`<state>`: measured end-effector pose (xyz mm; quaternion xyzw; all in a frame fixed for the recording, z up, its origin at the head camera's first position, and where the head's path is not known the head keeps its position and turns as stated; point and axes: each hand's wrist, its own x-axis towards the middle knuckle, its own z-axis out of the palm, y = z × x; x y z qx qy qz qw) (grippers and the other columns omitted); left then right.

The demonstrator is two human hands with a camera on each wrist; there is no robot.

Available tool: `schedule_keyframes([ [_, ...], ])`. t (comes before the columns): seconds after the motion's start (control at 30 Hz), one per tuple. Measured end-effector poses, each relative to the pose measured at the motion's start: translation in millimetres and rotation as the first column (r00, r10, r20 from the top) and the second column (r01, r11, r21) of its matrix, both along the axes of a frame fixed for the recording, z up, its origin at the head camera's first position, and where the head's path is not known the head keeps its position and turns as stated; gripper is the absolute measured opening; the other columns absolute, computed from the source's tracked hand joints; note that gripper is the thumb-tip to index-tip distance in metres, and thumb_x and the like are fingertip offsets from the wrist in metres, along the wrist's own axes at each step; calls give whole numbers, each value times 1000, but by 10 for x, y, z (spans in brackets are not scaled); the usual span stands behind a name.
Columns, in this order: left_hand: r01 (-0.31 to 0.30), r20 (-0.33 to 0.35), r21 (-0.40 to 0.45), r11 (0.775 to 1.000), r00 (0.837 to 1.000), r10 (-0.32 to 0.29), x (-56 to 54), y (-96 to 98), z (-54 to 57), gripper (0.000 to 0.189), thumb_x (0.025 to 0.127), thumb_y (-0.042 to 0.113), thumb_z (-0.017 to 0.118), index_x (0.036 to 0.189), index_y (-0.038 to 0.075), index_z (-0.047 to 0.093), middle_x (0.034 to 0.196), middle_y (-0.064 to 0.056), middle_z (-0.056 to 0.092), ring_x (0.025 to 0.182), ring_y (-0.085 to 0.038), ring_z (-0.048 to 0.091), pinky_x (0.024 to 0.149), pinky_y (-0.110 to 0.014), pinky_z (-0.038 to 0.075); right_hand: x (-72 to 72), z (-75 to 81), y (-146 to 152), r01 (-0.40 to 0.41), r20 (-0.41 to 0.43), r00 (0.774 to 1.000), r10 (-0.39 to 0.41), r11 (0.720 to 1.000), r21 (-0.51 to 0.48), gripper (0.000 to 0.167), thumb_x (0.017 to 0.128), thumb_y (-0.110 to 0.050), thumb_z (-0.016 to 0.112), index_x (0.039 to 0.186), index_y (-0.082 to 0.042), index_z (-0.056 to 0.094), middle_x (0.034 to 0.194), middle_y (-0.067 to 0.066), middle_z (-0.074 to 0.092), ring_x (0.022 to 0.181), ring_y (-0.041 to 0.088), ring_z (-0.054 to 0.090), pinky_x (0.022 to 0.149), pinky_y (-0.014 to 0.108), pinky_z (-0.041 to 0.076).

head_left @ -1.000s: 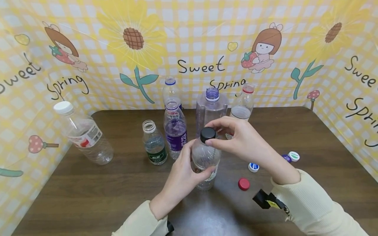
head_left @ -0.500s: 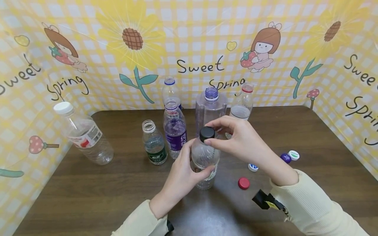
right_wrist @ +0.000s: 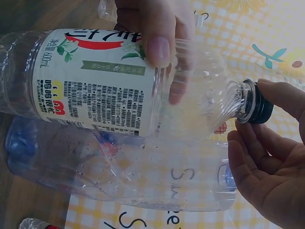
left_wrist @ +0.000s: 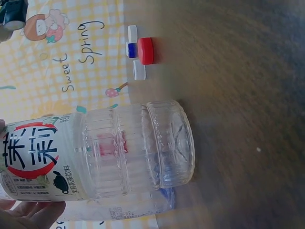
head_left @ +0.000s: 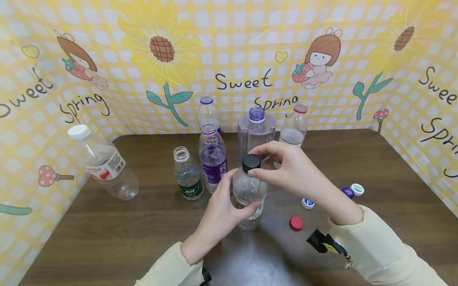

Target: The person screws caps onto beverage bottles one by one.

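A clear plastic bottle [head_left: 249, 190] with a black cap [head_left: 251, 163] stands upright near the table's middle. My left hand [head_left: 223, 208] grips its body, thumb in front and fingers round the left side. In the right wrist view, the bottle's printed white label [right_wrist: 95, 78] faces the camera. My right hand [head_left: 291, 167] pinches the black cap between thumb and fingers; the cap sits on the bottle's neck. The left wrist view has the bottle's ribbed lower part [left_wrist: 138, 148], and some left fingers [left_wrist: 40, 212] at its label.
Uncapped bottles stand behind: a green-labelled one [head_left: 188, 180], a purple-labelled one [head_left: 213, 159], a large purple-tinted one [head_left: 255, 133] and a red-ringed one [head_left: 294, 129]. A white-capped bottle [head_left: 111, 167] is at left. Loose caps lie at right, including a red cap [head_left: 296, 223] and blue-white cap [head_left: 307, 203].
Both hands keep their places on the bottle and its black cap. The view shifts slightly; nothing else has visibly moved.
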<state>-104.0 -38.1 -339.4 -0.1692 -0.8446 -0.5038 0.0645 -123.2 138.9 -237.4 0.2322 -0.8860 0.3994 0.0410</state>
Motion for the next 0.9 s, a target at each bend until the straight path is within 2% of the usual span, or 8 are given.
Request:
schedule_keyframes([
  [0.37,1,7,23,1000,1000,-1,12,7,5,77,74,21,82,136,12,37,129,-11,53,114,-24,56,93,-46,51,17,7,63,-17,-9,1000,17,1000,0,32,83,-16,74,114,-9,68,103,5,68,93,20,62,83,39,52],
  [0.5,6,14,40,999,1000,-6,34,-12,11,77,73,19,82,136,13,37,129,-10,53,115,-24,56,95,-44,51,42,41,140,15,7,1000,-15,1000,11,30,87,-22,70,115,-12,68,109,3,68,95,16,63,86,37,53],
  [0.7,-14,29,44,999,999,12,66,-83,11,79,72,20,84,137,14,39,130,-10,54,116,-24,57,97,-44,51,82,52,367,76,11,997,-76,997,33,28,90,-25,67,115,-13,68,109,3,69,95,11,63,82,20,52],
  [0.8,-36,19,39,999,999,35,88,-150,23,80,70,20,84,137,13,39,130,-10,54,115,-23,57,96,-42,52,88,0,544,113,27,993,-115,992,52,27,90,-25,66,114,-14,68,111,3,69,94,1,62,81,12,49],
  [0.9,-53,-10,36,998,999,53,120,-238,57,81,70,18,85,137,11,39,130,-10,55,114,-22,59,95,-41,52,90,-79,761,165,43,985,-169,983,79,28,91,-26,65,116,-13,67,114,6,69,89,-12,59,77,11,49],
])
